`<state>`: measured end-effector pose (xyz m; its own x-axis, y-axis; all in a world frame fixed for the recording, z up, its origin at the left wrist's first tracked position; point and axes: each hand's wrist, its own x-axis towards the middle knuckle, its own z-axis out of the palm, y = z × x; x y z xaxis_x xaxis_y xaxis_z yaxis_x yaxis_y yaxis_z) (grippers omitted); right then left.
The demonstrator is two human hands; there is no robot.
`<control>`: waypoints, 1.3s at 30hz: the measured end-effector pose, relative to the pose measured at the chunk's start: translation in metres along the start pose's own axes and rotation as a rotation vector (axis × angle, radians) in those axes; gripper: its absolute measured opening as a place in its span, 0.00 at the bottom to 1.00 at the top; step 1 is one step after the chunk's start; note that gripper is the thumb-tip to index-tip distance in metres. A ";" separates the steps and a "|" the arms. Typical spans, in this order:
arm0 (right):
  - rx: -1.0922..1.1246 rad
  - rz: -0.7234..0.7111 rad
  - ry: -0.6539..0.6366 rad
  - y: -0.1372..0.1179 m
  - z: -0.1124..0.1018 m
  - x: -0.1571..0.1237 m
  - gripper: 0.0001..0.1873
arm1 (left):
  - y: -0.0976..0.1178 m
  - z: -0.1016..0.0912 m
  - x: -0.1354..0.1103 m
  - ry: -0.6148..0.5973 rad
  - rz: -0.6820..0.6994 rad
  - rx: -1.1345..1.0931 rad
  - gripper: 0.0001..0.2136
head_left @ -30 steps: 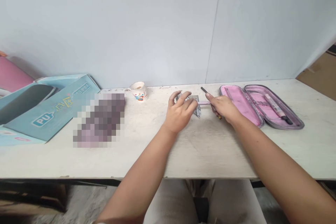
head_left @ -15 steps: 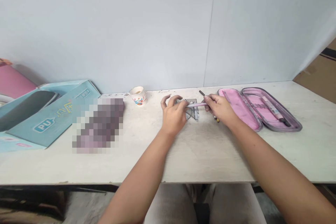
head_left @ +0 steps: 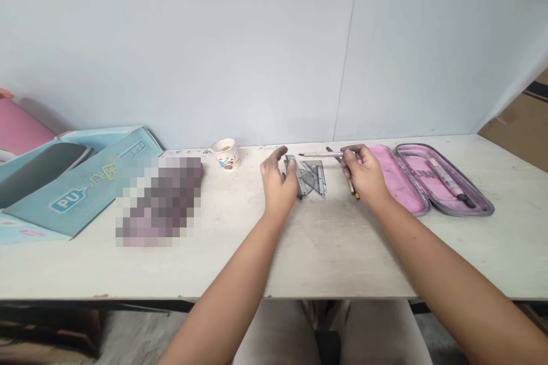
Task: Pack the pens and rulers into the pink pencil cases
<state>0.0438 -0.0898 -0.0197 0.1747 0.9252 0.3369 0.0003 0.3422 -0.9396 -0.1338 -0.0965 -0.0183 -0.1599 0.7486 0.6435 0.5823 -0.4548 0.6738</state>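
Note:
My right hand (head_left: 363, 174) is closed on a thin pink pen (head_left: 321, 154) that points left, a little above the table. A dark pencil (head_left: 332, 151) lies just behind it and another pencil tip shows under that hand. My left hand (head_left: 278, 179) rests at the left edge of the clear set squares and ruler (head_left: 311, 177), fingers loosely curled and apart, holding nothing. An open pink pencil case (head_left: 400, 185) lies right of my right hand, with a marker (head_left: 449, 181) in its far half.
A small patterned paper cup (head_left: 226, 153) stands near the wall. A blurred purplish object (head_left: 158, 199) lies left of centre. A teal cardboard box (head_left: 72, 179) sits at the far left. The table's front edge (head_left: 257, 296) runs close to my lap.
My right hand has lifted the pink pen off the set squares and drawn it slightly right. My left hand has slid off the set squares to their left edge.

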 end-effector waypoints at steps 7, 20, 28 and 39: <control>-0.007 -0.055 -0.188 -0.002 0.021 -0.017 0.14 | 0.010 0.017 -0.011 -0.263 -0.212 -0.412 0.14; -0.252 -0.107 -0.035 0.010 0.006 -0.001 0.13 | 0.004 0.019 -0.007 -0.291 -0.205 -0.069 0.13; 0.244 -0.128 0.153 0.005 -0.002 0.014 0.11 | 0.009 0.020 -0.020 -0.488 0.298 0.298 0.11; 0.384 0.079 -0.091 0.007 0.003 0.007 0.13 | 0.012 0.019 -0.022 -0.582 0.348 0.270 0.11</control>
<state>0.0418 -0.0802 -0.0236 0.0716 0.9561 0.2842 -0.3808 0.2895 -0.8782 -0.1085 -0.1090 -0.0313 0.4763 0.7516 0.4563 0.7106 -0.6347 0.3037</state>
